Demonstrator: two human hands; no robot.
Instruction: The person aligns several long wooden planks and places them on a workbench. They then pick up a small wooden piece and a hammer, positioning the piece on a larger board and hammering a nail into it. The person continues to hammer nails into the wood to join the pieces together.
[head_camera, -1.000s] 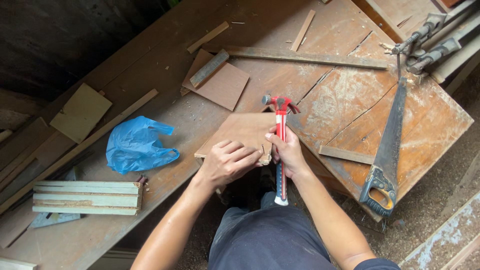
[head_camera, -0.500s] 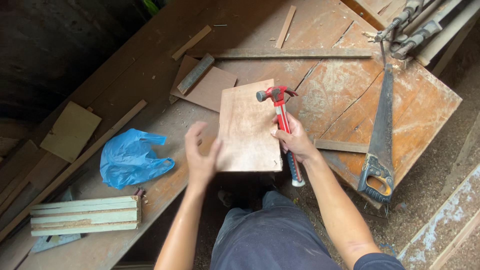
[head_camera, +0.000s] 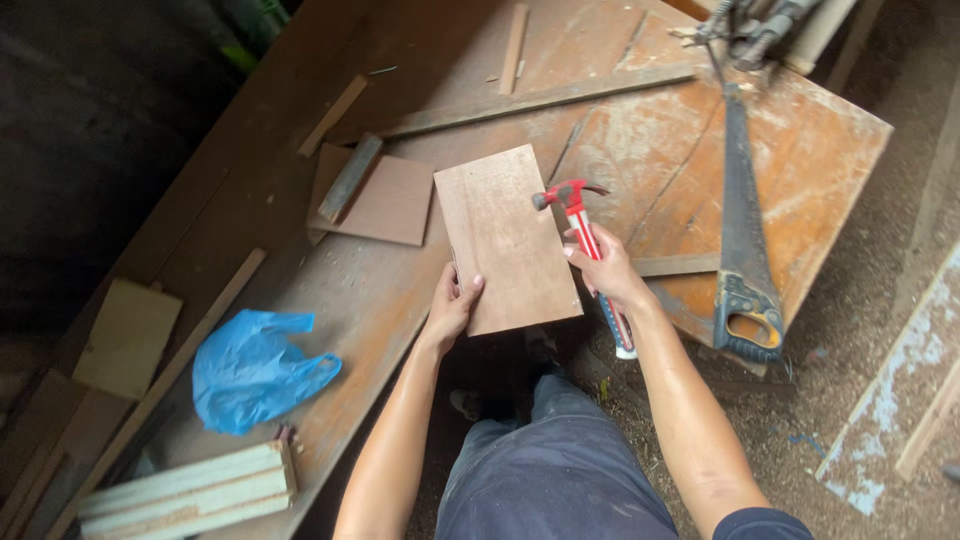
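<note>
Dusty table (head_camera: 700, 150) under me; my left hand (head_camera: 450, 310) fingers pinch the wood board (head_camera: 505, 240) near its close edge, my right hand (head_camera: 605, 270) fingers wrap the red hammer (head_camera: 585, 235) beside it; a loose grip could drop the board

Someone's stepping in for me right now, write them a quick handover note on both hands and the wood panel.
Left hand: grips the near left edge of the rectangular reddish-brown plywood panel, which lies on the worn orange workbench.
Right hand: holds the red-handled claw hammer, head raised beside the panel's right edge.
Nearby: a handsaw to the right, a blue plastic bag to the left.
Done: panel positioned. No nail visible, so any hammering is left.
</note>
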